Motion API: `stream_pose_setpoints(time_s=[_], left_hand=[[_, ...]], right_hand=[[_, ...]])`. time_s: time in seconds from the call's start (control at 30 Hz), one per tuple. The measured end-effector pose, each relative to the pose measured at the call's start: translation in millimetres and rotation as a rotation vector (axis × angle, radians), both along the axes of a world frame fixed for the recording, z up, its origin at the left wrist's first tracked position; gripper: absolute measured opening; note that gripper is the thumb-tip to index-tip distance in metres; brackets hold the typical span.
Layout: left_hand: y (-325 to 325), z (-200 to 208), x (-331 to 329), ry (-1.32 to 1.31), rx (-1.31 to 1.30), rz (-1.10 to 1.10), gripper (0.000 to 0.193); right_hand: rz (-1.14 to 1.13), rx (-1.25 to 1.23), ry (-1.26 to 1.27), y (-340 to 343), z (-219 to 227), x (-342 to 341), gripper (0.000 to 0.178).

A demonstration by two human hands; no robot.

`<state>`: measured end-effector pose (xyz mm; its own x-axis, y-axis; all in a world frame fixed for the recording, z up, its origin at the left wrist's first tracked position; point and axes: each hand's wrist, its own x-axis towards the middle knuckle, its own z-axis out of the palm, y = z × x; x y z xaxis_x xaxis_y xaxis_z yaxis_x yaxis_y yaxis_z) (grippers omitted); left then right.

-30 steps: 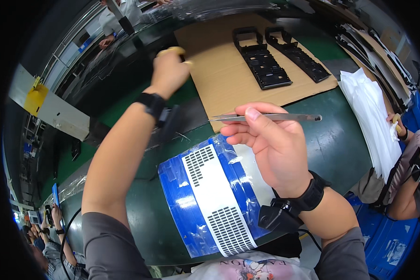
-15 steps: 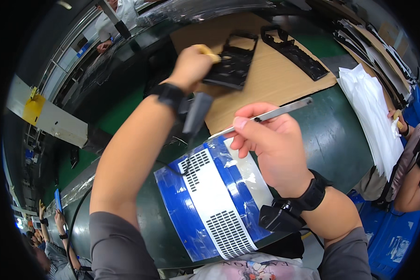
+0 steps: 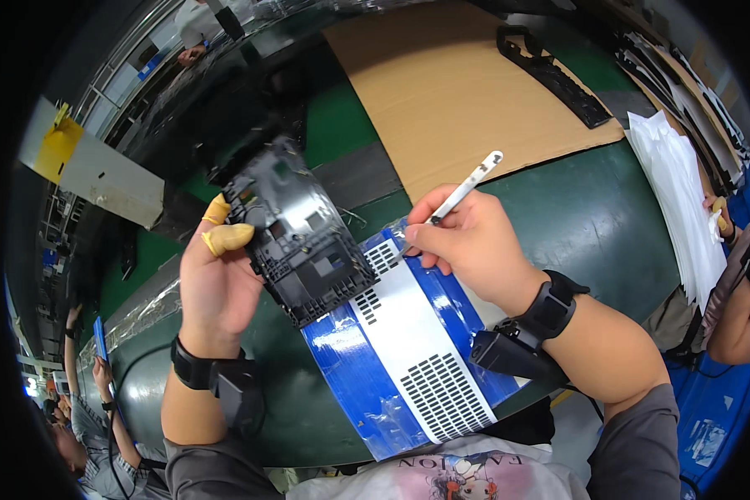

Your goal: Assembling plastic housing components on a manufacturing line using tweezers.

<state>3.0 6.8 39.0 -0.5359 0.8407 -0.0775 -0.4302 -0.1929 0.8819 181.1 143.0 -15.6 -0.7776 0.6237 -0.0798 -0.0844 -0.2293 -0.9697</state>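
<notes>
My left hand (image 3: 217, 287), with yellow finger cots on thumb and a finger, grips a black plastic housing (image 3: 321, 271) by its left edge. The housing is tilted, its ribbed, slotted side showing. In my right hand (image 3: 487, 250), pinched between thumb and fingers, is a pair of slim silver tweezers (image 3: 472, 185); the tips point down at a white sheet (image 3: 392, 342) bearing rows of small black rectangular stickers. That sheet lies over a blue surface (image 3: 354, 408) wrapped in clear tape, just in front of me. The housing's lower right corner overhangs the upper end of the sheet.
A cardboard sheet (image 3: 425, 92) lies on the green table (image 3: 583, 217), with another black plastic frame (image 3: 554, 79) on its right side. White sheets (image 3: 675, 208) are stacked at right, near another person's hand (image 3: 719, 218). A pale post (image 3: 108, 179) stands left.
My left hand has taken the black housing off the cardboard and brought it nearer, beside the sticker sheet. The tweezers in my right hand have turned steeper, tips lowered to the sheet.
</notes>
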Motion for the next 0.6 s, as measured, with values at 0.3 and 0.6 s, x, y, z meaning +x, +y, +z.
stream_pose_setpoints(time_s=[0.3, 0.6], left_hand=[[-5, -23, -3, -0.187, 0.041, 0.028, 0.035], [-6, -28, -2, -0.169, 0.118, 0.016, 0.030]], right_hand=[[-0.066, -0.003, -0.040, -6, 2, -2, 0.007], [-0.099, 0.018, -0.105, -6, 3, -2, 0.005]])
